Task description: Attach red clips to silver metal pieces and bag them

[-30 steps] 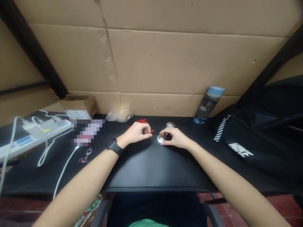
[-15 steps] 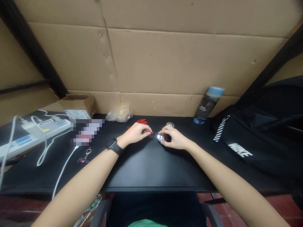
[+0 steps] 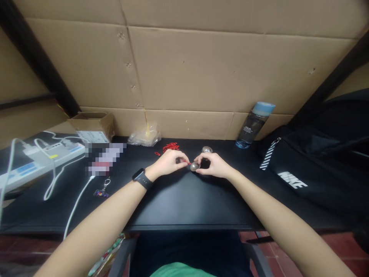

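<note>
My left hand pinches a thin red cord, whose end reaches the left side of a shiny silver ball. Between thumb and fingers, my right hand grips that ball just above the black table. Behind my right hand a second silver round piece rests on the table. A pile of red cords lies behind my left hand, with one small red loop apart from it. Whether the cord passes into the ball is too small to tell.
The black table holds a water bottle at back right, a black backpack at right, a clear plastic bag, a cardboard box, a white power strip and a keychain at left.
My left hand has moved slightly right, bringing the red cord up to the silver ball. The ball has turned in my right hand's fingers. The view has shifted a little.
</note>
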Available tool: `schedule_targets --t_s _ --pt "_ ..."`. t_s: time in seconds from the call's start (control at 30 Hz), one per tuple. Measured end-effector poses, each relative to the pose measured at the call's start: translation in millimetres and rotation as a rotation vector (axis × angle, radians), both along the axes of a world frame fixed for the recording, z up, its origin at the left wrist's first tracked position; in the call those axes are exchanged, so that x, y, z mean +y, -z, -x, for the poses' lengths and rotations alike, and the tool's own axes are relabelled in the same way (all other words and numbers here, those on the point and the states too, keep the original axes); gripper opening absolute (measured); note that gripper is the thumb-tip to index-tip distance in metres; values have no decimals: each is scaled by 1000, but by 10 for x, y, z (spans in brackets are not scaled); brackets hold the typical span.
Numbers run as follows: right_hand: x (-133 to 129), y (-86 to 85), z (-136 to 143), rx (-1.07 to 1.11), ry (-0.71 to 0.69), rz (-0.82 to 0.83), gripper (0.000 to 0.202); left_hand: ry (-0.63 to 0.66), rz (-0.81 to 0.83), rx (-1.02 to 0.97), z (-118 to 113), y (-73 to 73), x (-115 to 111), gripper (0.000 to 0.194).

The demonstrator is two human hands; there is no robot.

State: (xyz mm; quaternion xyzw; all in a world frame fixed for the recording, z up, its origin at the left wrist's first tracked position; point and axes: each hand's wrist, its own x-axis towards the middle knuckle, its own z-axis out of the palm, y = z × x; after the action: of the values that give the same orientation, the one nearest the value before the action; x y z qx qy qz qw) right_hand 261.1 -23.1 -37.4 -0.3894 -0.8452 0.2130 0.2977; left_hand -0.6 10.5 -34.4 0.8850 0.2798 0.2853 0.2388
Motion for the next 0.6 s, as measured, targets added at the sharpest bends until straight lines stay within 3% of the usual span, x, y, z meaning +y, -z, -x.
schedule_targets --t_s 0.2,0.4,0.6 --pt "-8 12 47 -17 -7 -73 29 0 -5 -16 -96 28 -69 14" --pt "-49 3 149 55 65 -57 10 -48 111 -115 -193 90 -102 29" --pt "-42 65 185 104 46 9 13 -40 108 -145 -224 102 -114 17"
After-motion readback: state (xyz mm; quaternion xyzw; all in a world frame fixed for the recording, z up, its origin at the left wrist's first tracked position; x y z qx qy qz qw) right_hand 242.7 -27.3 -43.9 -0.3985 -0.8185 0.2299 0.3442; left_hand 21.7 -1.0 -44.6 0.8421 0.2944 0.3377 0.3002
